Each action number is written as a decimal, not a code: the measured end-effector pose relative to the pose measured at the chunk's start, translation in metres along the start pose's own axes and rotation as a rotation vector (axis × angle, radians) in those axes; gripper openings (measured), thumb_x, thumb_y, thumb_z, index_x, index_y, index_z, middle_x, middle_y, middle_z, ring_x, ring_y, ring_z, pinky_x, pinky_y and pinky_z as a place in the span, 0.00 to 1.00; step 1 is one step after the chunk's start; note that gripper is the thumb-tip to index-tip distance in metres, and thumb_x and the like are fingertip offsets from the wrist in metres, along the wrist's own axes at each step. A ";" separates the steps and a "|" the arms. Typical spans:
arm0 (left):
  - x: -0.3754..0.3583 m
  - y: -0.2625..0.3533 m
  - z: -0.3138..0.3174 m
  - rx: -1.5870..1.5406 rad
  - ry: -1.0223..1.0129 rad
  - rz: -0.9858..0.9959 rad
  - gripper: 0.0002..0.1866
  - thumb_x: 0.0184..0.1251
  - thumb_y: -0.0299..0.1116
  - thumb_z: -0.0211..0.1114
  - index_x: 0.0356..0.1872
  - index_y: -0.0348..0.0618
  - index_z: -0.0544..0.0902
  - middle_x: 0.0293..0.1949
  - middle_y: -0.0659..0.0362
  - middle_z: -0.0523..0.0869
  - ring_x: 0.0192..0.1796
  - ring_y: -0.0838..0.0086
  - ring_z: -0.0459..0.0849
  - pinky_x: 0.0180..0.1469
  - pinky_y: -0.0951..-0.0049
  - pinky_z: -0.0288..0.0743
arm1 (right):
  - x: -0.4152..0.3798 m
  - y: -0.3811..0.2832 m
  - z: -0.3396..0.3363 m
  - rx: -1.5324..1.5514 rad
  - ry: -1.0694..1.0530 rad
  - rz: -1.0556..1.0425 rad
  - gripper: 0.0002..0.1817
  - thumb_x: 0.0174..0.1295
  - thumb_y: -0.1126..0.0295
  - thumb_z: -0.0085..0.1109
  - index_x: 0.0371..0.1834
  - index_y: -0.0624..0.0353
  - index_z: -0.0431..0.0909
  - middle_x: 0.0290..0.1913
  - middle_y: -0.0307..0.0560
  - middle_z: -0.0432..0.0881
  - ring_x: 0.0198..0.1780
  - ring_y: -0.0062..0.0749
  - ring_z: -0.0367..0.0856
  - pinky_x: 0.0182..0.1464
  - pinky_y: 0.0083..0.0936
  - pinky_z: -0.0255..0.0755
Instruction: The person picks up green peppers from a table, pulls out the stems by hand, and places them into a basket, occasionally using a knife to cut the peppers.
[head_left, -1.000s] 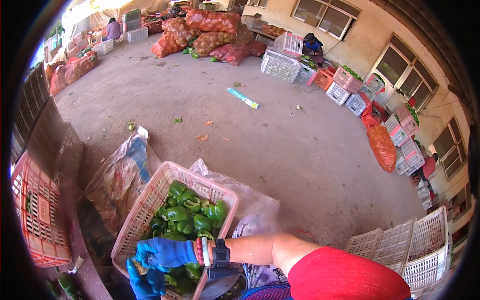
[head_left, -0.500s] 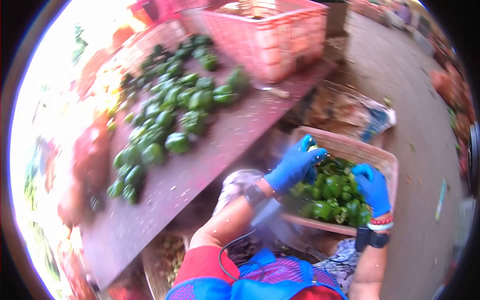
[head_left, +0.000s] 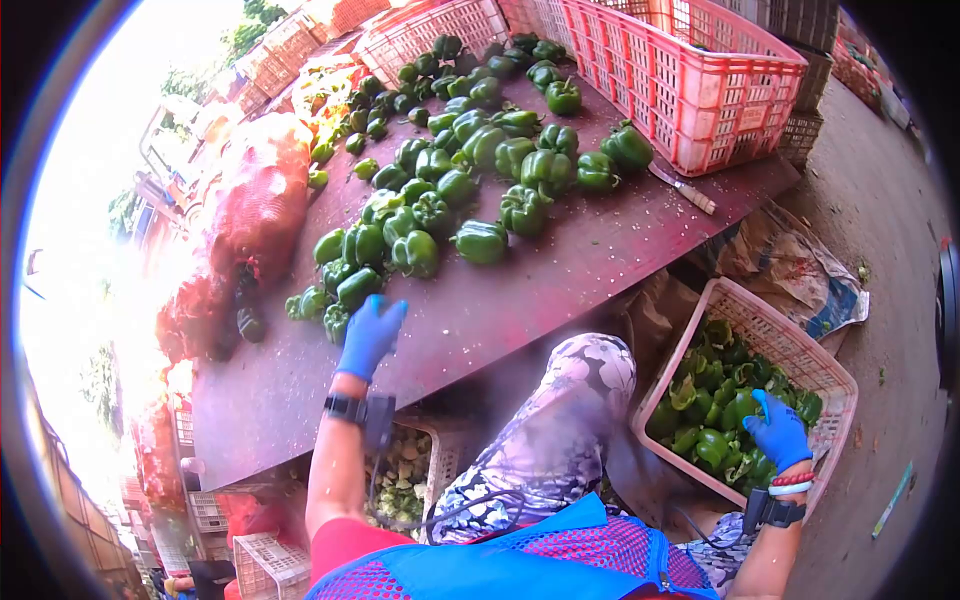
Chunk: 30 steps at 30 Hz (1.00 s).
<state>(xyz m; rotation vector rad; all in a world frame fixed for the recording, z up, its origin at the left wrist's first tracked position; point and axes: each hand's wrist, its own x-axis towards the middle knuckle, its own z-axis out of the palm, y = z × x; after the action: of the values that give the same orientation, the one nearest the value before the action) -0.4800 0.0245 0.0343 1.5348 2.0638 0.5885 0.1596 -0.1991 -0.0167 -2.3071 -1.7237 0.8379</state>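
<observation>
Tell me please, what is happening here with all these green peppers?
A person in blue gloves is working among green peppers. The left hand reaches over a dark red table toward the peppers spread on it, close to the nearest ones but holding nothing. The right hand rests in a pink basket on the ground, among more peppers. A red crate stands on the table.
</observation>
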 end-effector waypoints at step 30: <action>-0.155 0.295 0.278 -0.710 -1.446 0.112 0.35 0.65 0.27 0.67 0.73 0.42 0.65 0.61 0.55 0.77 0.59 0.70 0.80 0.62 0.71 0.77 | 0.004 -0.064 0.020 0.850 0.464 -0.309 0.38 0.60 0.67 0.70 0.73 0.58 0.63 0.67 0.55 0.72 0.63 0.48 0.76 0.67 0.40 0.71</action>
<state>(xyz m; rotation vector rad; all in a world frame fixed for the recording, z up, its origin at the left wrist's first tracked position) -0.0504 -0.0309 0.0163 1.0355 0.5633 0.0807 0.0966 -0.1785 -0.0079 -1.4681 -1.1520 0.7019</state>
